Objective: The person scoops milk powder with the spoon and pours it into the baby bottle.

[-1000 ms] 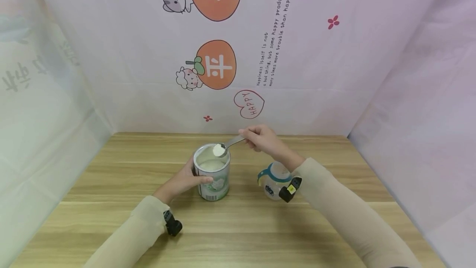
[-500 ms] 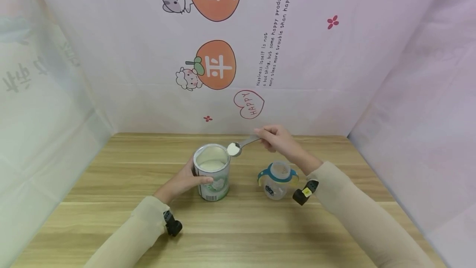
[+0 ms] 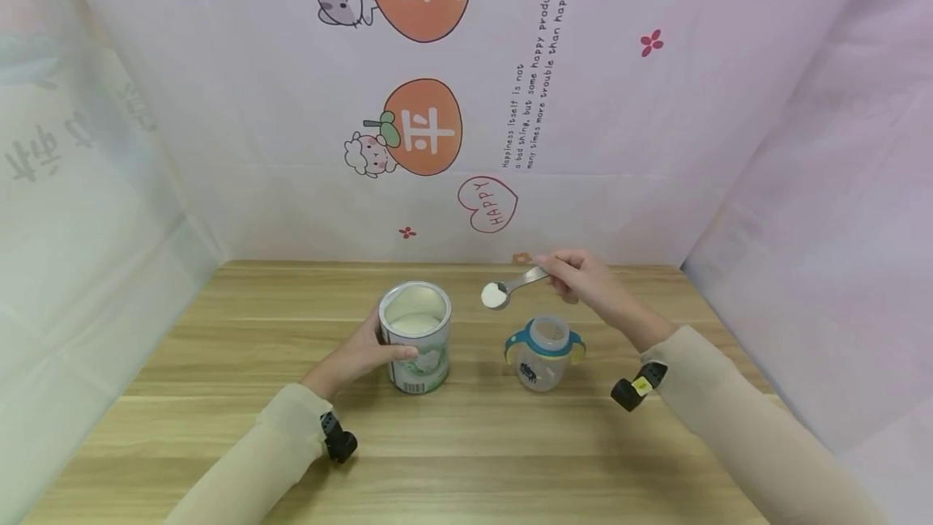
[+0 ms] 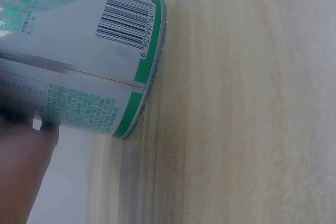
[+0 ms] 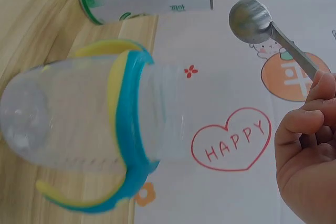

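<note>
Spoonful of white powder held between can and bottle.

The right hand (image 3: 589, 282) pinches the handle of a metal spoon (image 3: 510, 288) in curled fingers (image 5: 310, 121), its heaped bowl in the air between the open can (image 3: 415, 336) and the baby bottle (image 3: 543, 351), above the wooden surface (image 3: 466, 444). The left hand (image 3: 359, 356) wraps its fingers round the upright can, which stands on the surface left of the bottle.
</note>
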{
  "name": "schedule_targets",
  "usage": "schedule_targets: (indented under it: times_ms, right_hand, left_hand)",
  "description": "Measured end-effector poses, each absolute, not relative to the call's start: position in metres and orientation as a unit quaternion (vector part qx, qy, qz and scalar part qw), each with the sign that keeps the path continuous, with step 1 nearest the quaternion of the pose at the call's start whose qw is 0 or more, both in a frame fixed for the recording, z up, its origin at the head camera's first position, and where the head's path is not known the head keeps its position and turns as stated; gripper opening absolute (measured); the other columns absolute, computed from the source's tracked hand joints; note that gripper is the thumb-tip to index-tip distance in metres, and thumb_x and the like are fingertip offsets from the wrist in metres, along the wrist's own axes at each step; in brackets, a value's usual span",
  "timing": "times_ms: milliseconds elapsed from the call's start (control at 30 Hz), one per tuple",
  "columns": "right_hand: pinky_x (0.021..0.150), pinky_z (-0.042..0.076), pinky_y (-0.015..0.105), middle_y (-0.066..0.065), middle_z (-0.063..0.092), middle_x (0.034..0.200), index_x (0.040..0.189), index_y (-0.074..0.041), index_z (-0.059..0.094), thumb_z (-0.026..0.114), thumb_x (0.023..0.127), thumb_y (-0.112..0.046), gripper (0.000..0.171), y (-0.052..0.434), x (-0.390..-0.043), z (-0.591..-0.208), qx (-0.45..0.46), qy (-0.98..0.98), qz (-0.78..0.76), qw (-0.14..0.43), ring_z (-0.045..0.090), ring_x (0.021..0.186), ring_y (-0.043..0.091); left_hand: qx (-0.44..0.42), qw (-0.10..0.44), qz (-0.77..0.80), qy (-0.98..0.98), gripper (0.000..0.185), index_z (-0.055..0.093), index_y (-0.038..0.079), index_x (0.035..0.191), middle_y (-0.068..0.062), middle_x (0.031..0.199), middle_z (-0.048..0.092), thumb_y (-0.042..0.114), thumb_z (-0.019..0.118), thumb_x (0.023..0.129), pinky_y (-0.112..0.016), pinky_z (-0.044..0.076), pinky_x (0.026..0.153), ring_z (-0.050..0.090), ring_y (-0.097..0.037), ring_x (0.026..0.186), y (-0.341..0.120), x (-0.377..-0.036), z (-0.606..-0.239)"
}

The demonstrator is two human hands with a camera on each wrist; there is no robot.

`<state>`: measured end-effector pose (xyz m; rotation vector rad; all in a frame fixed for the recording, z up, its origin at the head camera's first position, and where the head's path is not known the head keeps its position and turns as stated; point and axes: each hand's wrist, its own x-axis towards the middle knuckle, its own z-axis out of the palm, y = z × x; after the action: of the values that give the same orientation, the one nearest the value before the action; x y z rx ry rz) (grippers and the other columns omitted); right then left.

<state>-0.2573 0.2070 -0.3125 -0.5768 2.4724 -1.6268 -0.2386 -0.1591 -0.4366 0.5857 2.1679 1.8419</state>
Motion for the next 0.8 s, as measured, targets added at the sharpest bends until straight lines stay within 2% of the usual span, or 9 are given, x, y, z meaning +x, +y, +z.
schedule_targets:
  times_ms: [800]
  right_hand:
    - [0.052,0.034,0.028,-0.002,0.044,0.061,0.076,-0.003,0.057,0.054,0.105,-0.028,0.038,0.270,-0.235,-0.325,-0.167,0.832,-0.530,0.009,0.037,0.054,0.011]
  left_hand:
    - [0.198,0.114,0.628,0.744,0.104,0.011,0.028,0.160,-0.015,0.150,0.039,0.022,0.083,0.084,-0.061,0.020,0.115,0.034,-0.034,0.140,-0.159,-0.237,-0.435]
